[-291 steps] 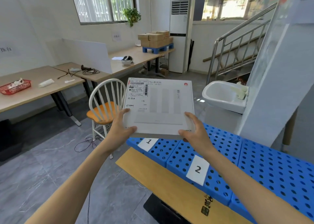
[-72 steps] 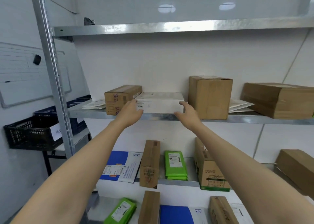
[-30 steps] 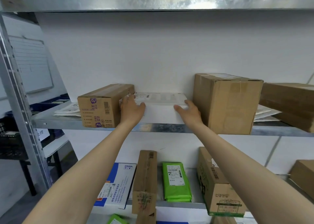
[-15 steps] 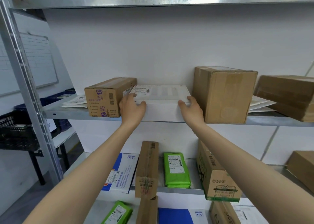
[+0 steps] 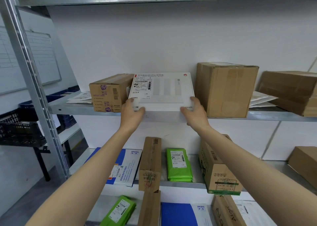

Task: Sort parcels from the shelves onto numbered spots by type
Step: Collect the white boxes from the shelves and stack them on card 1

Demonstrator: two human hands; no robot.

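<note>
Flat white box sits tilted at the front edge of the upper shelf, near side overhanging, between a small brown box and a tall brown box; left hand and right hand each grip a near corner, thumb on the printed top, fingers hidden below. Looks stiff, light, smooth card, probably slippery and maybe fragile inside, so a two-corner hold with support underneath seems right. Metal rack on a white wall, green bags and a blue mailer on the shelf below, black crate and whiteboard off left.
</note>
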